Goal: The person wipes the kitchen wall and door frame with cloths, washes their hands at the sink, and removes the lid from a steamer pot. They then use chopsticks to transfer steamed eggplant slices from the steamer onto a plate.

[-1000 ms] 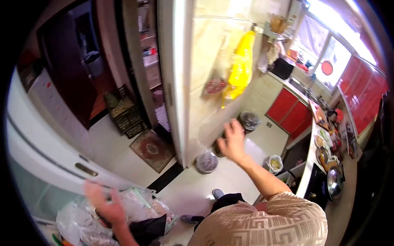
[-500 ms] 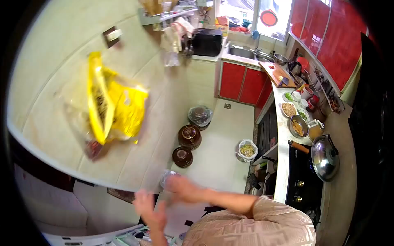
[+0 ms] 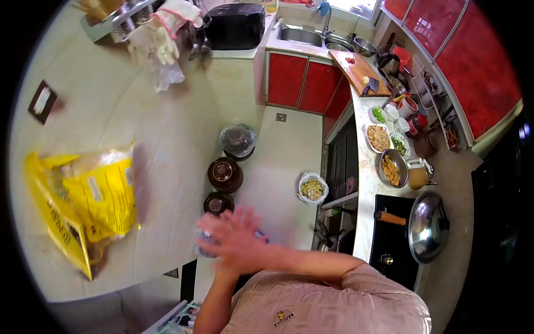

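Observation:
Empty of any visible object, my right hand [image 3: 225, 242] lies across my left hand [image 3: 245, 222], palms close together or touching. Fingers on both are stretched out and slightly blurred by motion. The right hand partly hides the left. Beyond them stand brown lidded jars [image 3: 225, 173] on the floor, one of them close to my fingertips. A bluish-white thing [image 3: 203, 245], partly covered, shows beside my right hand. Yellow plastic bags [image 3: 105, 195] hang on the tiled wall to the left.
A lined bin [image 3: 312, 188] with scraps stands on the floor. Along the right counter are a lidded wok [image 3: 428, 228] on the stove, a metal bowl of food [image 3: 392, 168], small dishes, and a cutting board [image 3: 361, 72]. The sink [image 3: 300, 36] is at the back.
My hands, apart half a second ago, have come together, the right crossing over the left. The view has shifted, and the yellow bags appear lower and farther left.

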The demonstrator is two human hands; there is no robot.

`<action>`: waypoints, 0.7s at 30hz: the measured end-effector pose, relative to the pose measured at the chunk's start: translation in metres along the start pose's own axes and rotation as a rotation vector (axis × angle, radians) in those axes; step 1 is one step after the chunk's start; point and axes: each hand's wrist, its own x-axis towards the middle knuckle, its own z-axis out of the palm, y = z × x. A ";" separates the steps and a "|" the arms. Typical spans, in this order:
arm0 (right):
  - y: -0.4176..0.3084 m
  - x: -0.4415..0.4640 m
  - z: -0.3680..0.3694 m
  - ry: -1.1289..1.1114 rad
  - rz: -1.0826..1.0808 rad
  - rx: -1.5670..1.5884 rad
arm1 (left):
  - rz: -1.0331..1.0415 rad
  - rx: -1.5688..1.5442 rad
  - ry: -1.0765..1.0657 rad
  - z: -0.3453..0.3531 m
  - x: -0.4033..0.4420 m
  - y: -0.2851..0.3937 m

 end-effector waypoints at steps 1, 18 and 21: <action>0.019 0.007 -0.012 0.082 0.000 -0.011 | 0.056 0.014 0.000 -0.004 0.030 -0.002; 0.276 0.197 -0.226 0.263 0.279 -0.287 | 0.422 -0.065 -0.059 0.056 0.454 -0.087; 0.311 0.228 -0.257 0.331 0.261 -0.303 | 0.437 -0.012 -0.009 0.047 0.526 -0.065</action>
